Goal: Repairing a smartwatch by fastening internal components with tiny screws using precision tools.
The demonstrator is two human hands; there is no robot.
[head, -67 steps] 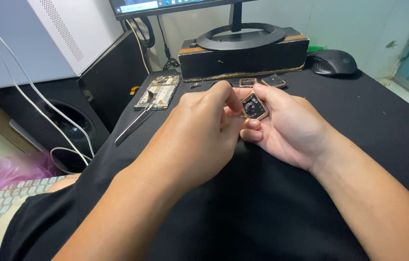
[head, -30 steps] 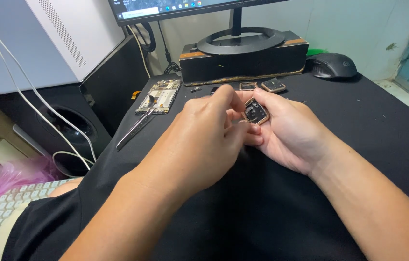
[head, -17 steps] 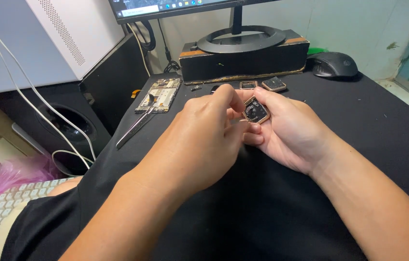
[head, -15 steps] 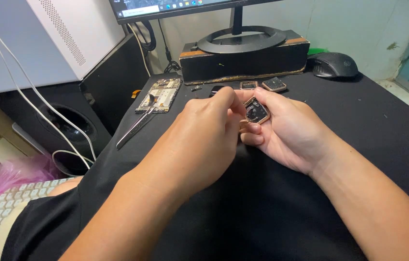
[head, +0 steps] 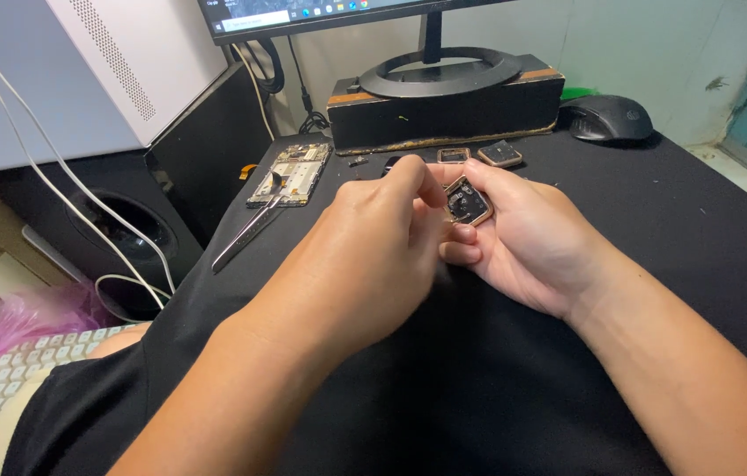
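**Small square part held between two hands over the desk**

The small square part [head: 467, 203], dark-faced with a copper-coloured rim, was held in the right hand [head: 528, 242] just above the black desk [head: 709, 229]. It was clamped in the grip of that hand, with the thumb seen at its far edge and the fingers [head: 460, 254] curled beneath it. The left hand [head: 365, 260] was brought in from the left, its fingertips pinched together at the left edge of the part; whether something fine was held in that pinch could not be told, since the spot was covered by the knuckles. Both hands were touching each other at the part.

Two similar square parts [head: 478, 155] were laid on the desk just behind the hands, side by side. Further left, an opened phone frame [head: 292, 162] was seen lying flat, and a pair of metal tweezers [head: 246, 234] was placed with its tip resting on that frame. A dark wooden block [head: 444, 110] was set at the back of the desk, with a round monitor stand [head: 440, 75] on top of it. A black mouse [head: 607, 117] was placed to the right of the block. A white keyboard [head: 12, 370] and a pink plastic bag [head: 34, 313] were seen low at the left.
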